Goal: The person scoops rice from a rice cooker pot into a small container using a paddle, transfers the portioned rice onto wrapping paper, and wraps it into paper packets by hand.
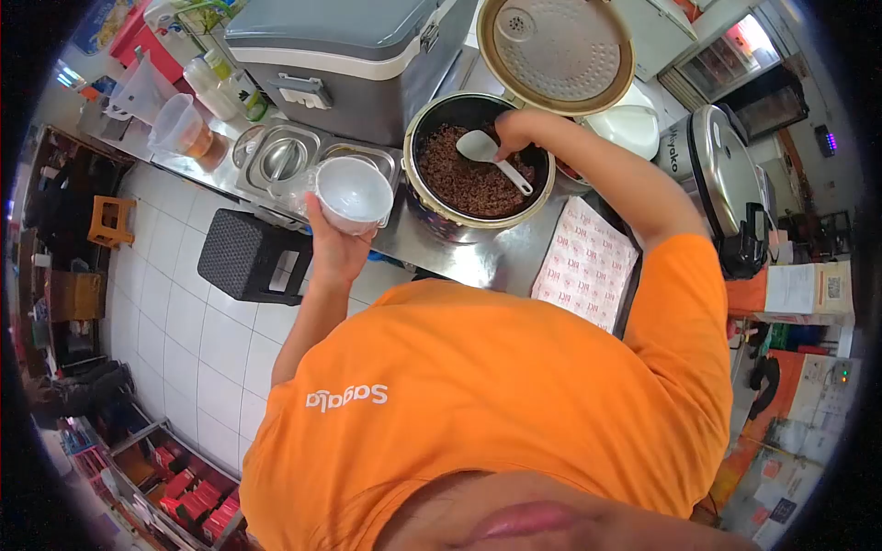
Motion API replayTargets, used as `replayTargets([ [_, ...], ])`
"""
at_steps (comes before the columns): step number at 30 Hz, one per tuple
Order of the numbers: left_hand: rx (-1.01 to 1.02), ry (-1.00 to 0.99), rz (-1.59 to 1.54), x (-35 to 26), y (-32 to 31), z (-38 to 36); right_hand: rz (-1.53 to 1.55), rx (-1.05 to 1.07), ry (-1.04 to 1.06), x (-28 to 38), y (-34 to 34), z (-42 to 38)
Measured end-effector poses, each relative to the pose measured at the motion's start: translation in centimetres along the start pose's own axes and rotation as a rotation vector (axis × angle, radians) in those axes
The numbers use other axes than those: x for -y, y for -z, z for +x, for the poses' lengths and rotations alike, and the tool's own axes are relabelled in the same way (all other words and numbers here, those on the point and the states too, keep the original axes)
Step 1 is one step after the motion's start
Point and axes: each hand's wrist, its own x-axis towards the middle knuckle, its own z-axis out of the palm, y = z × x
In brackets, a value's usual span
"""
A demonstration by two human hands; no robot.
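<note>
My left hand (336,237) holds a white bowl (355,189) from below and the side, its open top facing up, over the counter's front edge. On the counter stands a rice cooker (432,213) with its lid (558,55) raised, filled with dark brown rice (459,188). Inside the pot, my right hand (515,131) is closed around the neck of a white rice paddle (477,146). The paddle's handle points toward the near right rim. Some of the right fingers are hidden behind the hand.
Steel food pans (281,158) with lids sit left of the cooker, before a grey cooler box (340,69). Printed wrapping paper (585,266) lies to the right, near another rice cooker (712,165). A black stool (246,255) stands on the floor at left.
</note>
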Motion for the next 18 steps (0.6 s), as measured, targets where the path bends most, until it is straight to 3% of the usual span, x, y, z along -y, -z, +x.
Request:
replayTargets([
  [3,-0.064,0.011,-0.044,0.7,-0.3,0.6,-0.332,-0.029,0.284,0.2,-3.2,3.0],
  [5,-0.073,0.027,-0.125,1.1,-0.4,1.1,-0.066,0.038,0.059,0.9,-2.4,1.5],
  [7,-0.045,0.058,-0.112,1.7,-0.1,1.0,-0.302,-0.092,0.204,-1.0,-1.8,2.8],
  [8,-0.054,0.067,-0.121,1.9,-0.2,1.0,-0.108,0.116,-0.114,1.2,1.5,-0.3],
  [9,-0.050,0.077,-0.145,2.0,-0.5,1.1,-0.316,0.026,0.029,0.0,1.9,0.7],
  [11,-0.043,0.092,-0.165,2.2,-0.6,1.7,-0.387,-0.567,0.243,-2.1,1.2,-0.5],
  [15,0.000,0.149,-0.274,2.9,-1.4,2.2,-0.500,-0.400,0.343,-1.9,-0.4,-1.7],
  [17,-0.025,0.178,-0.311,3.1,-1.4,2.5,-0.267,-0.320,0.112,-1.5,-0.5,-2.0],
  [18,0.016,0.175,-0.340,3.6,-0.8,2.7,-0.227,-0.329,0.117,-1.9,-0.6,-2.4],
])
